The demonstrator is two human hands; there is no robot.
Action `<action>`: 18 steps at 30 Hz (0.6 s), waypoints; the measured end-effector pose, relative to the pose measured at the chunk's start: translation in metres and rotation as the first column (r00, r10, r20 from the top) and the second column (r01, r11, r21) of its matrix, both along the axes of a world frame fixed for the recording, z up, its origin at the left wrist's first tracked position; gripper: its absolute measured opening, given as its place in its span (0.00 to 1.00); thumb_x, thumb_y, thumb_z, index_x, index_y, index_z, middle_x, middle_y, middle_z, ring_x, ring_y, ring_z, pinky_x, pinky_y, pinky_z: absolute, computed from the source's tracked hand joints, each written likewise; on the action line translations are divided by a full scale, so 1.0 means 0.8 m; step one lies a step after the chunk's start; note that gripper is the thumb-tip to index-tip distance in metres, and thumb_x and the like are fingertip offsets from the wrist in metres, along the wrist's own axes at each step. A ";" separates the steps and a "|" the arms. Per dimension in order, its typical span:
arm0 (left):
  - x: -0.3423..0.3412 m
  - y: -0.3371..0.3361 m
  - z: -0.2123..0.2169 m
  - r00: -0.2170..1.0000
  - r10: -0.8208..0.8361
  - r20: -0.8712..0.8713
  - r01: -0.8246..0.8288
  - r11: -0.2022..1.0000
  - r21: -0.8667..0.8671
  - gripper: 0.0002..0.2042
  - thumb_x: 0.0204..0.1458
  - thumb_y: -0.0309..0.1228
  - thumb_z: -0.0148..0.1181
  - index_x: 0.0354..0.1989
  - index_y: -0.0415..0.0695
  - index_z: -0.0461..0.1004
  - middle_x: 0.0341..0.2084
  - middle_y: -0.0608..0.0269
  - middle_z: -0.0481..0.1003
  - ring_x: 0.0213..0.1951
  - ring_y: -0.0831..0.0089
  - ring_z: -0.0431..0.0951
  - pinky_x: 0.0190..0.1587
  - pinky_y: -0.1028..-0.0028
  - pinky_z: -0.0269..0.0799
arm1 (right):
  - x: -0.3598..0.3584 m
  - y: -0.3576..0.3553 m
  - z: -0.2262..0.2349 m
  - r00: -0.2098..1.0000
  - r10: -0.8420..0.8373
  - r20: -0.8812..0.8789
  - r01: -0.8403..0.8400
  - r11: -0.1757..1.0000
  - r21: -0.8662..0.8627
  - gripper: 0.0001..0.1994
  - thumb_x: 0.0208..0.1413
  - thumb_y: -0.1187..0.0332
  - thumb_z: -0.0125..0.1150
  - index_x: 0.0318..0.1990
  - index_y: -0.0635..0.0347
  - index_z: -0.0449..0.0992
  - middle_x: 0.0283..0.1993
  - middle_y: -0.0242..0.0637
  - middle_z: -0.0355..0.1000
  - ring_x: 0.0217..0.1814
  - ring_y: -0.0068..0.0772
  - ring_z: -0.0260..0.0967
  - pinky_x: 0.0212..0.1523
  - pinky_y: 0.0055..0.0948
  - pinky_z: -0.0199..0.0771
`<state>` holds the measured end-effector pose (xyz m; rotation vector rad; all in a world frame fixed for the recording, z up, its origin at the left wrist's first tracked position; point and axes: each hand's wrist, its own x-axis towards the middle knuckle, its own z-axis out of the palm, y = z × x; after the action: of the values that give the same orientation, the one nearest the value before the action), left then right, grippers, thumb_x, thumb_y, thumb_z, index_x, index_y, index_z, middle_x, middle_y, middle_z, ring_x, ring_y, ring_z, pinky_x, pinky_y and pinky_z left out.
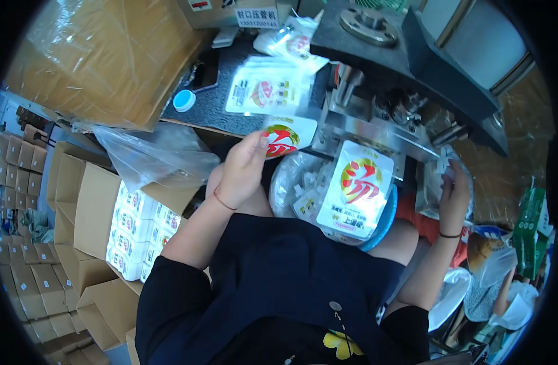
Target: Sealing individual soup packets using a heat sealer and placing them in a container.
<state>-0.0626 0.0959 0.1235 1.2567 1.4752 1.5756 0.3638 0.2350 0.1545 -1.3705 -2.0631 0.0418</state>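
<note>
Currently: pouch feeding at the sealing machine

Left hand pinches a white pouch by its lower edge, below the pouch stack. Right hand curls over small sachets; its grip cannot be judged. Another filled pouch leans unsecured against the machine and may slide off.

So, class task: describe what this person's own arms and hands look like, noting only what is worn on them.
Both forearms are bare below short dark navy sleeves. The left hand has a thin red string bracelet at the wrist; the right hand has a thin dark band at the wrist. No gloves or rings are visible on the fingers.
</note>
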 end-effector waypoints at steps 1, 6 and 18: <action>0.015 -0.005 0.020 0.995 -0.058 0.081 0.061 0.997 -0.038 0.12 0.65 0.30 0.51 0.49 0.32 0.74 0.38 0.58 0.79 0.41 0.74 0.78 0.46 0.74 0.73 | -0.001 -0.011 0.003 0.994 0.012 -0.109 -0.016 0.999 -0.038 0.16 0.59 0.81 0.53 0.55 0.61 0.72 0.53 0.43 0.74 0.50 0.38 0.76 0.43 0.29 0.78; 0.061 -0.011 0.022 0.947 -0.319 0.027 0.314 0.910 -0.270 0.09 0.55 0.27 0.66 0.38 0.33 0.81 0.32 0.64 0.81 0.34 0.84 0.77 0.37 0.81 0.73 | -0.081 -0.073 0.034 0.937 0.256 -0.238 -0.280 0.957 -0.074 0.11 0.57 0.74 0.64 0.46 0.63 0.73 0.42 0.39 0.77 0.45 0.31 0.76 0.45 0.27 0.73; 0.153 -0.018 0.013 0.639 -0.578 0.507 0.748 0.620 -0.237 0.17 0.63 0.38 0.58 0.48 0.33 0.77 0.38 0.63 0.81 0.38 0.82 0.77 0.44 0.78 0.74 | -0.091 -0.082 0.055 0.788 0.362 -0.498 -0.563 0.750 -0.347 0.10 0.63 0.67 0.58 0.38 0.67 0.76 0.38 0.36 0.75 0.38 0.22 0.69 0.40 0.22 0.68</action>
<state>0.0597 0.0813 0.1337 0.9847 0.8435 0.8341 0.2908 0.1695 0.1982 -0.9311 -2.0464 1.0433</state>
